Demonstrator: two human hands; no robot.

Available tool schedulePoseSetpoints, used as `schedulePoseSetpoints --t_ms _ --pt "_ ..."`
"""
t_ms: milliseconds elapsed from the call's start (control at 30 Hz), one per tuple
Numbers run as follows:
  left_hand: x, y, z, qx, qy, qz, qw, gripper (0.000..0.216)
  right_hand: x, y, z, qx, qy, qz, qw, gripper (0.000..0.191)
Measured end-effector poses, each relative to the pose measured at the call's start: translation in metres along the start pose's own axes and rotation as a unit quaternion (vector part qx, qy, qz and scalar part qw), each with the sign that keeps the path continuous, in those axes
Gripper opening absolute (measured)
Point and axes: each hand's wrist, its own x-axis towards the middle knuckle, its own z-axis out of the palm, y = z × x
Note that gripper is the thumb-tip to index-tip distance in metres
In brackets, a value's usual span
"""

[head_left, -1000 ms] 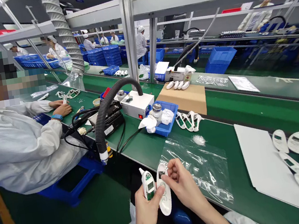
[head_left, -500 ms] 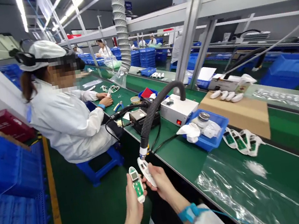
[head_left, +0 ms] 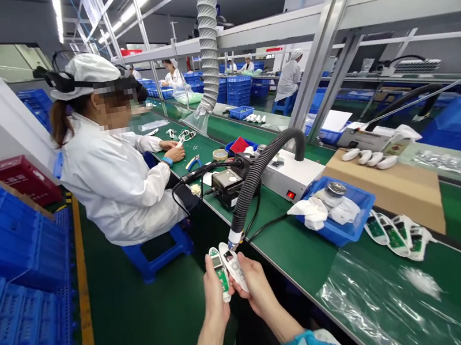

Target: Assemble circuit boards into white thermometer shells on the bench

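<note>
Off the workbench's [head_left: 282, 252] near edge, the left hand [head_left: 216, 292] is gripping a circuit-board housing [head_left: 220, 273] while the right hand [head_left: 256, 282] is grasping a white cover [head_left: 233, 266], now closer alongside than half a second ago, apparently presenting it to the hose nozzle [head_left: 234, 238].

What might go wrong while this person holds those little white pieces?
Possibly a drop: the left hand holds the green circuit board piece and the right hand the white cover, both off the bench's edge.
A knock or scrape: the cover's upper end is very close to the black hose's tip.
Smudges, perhaps: the fingers are bare and the board is exposed.
</note>
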Motion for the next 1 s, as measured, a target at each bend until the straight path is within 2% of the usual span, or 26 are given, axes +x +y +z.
schedulePoseSetpoints --t_ms 100,200,400,533,633,800,1000 --pt "0.001 0.009 -0.015 -0.008 0.021 0.02 1.0 0.052 0.002 0.004 0.021 -0.004 -0.004 0.014 1.0 0.059" --pt "-0.003 0.008 -0.018 -0.002 0.015 0.017 1.0 0.051 -0.002 0.006 0.021 -0.004 -0.005 0.016 1.0 0.059" --pt "0.001 -0.003 0.002 0.038 -0.027 0.004 0.999 0.055 -0.022 0.003 -0.022 -0.01 0.027 0.005 1.0 0.064" --pt "0.004 -0.008 0.008 0.037 -0.044 -0.006 0.998 0.055 -0.049 -0.004 -0.049 0.045 0.018 0.008 0.999 0.064" --pt "-0.012 -0.018 0.003 0.035 -0.052 -0.026 0.998 0.051 -0.078 -0.011 -0.065 0.1 -0.01 0.021 0.995 0.054" --pt "-0.058 -0.032 -0.01 0.031 -0.076 -0.076 0.994 0.046 -0.123 -0.015 -0.084 0.181 -0.022 0.052 0.982 0.044" --pt "-0.091 -0.02 0.006 -0.011 -0.114 -0.1 0.988 0.035 -0.143 -0.013 -0.09 0.237 -0.027 0.064 0.969 0.039"
